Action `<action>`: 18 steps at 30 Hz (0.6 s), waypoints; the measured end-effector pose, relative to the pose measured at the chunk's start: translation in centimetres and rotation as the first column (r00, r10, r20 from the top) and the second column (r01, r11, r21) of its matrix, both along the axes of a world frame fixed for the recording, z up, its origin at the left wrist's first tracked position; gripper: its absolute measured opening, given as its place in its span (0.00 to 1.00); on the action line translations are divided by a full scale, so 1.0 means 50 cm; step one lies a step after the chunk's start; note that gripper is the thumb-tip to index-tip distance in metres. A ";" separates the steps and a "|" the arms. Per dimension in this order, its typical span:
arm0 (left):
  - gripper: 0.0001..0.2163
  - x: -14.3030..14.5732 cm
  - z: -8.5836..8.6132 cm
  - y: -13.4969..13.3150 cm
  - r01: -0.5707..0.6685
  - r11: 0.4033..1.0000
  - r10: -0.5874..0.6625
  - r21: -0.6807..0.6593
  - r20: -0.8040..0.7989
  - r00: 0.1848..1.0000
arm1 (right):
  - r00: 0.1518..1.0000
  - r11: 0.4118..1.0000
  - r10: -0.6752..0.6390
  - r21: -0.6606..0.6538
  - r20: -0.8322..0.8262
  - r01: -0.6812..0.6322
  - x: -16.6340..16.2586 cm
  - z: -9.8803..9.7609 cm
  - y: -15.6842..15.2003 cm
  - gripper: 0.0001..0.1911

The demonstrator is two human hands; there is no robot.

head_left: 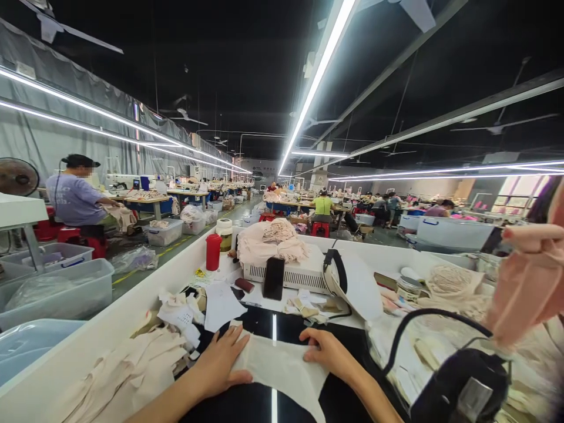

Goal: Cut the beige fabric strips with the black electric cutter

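Note:
A cream-white cut fabric piece (282,358) with a curved lower edge lies on a glossy black surface (259,405). My left hand (222,358) rests flat on its left end, fingers stretched out and thumb spread. At the right end, my right hand (324,349) has its fingers curled, with thumb and forefinger closed on the fabric's upper edge. Left of my left hand are white paper scraps (180,317) and a heap of beige fabric pieces (127,370). Beyond the piece lies a white sheet (222,305).
A phone (274,279) leans against a white vented box (288,270) bearing folded beige fabric (273,241). A red cup (214,251) and a jar (224,235) stand at the back left. A black cable (423,314) arches at right, near another person's hand (533,235) with pink fabric.

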State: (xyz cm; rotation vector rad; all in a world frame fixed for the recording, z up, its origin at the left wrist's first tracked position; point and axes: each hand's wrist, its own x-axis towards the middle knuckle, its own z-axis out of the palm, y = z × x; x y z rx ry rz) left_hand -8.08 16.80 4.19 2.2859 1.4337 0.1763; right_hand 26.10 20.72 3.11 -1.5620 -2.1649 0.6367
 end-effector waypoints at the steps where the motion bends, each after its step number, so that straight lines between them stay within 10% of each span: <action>1: 0.39 -0.003 0.000 -0.001 -0.007 1.000 0.007 -0.003 -0.008 1.000 | 1.000 1.000 -0.014 0.017 0.006 0.014 0.008 0.005 0.003 0.14; 9: 0.39 0.008 0.001 -0.007 -0.023 1.000 0.023 -0.012 -0.024 0.999 | 0.982 0.958 -0.179 0.236 0.056 0.161 0.029 0.023 0.011 0.09; 18: 0.45 0.018 0.008 -0.007 -0.026 0.999 0.023 -0.035 -0.074 0.997 | 0.998 0.974 0.032 0.221 0.054 -0.043 -0.038 -0.010 -0.012 0.13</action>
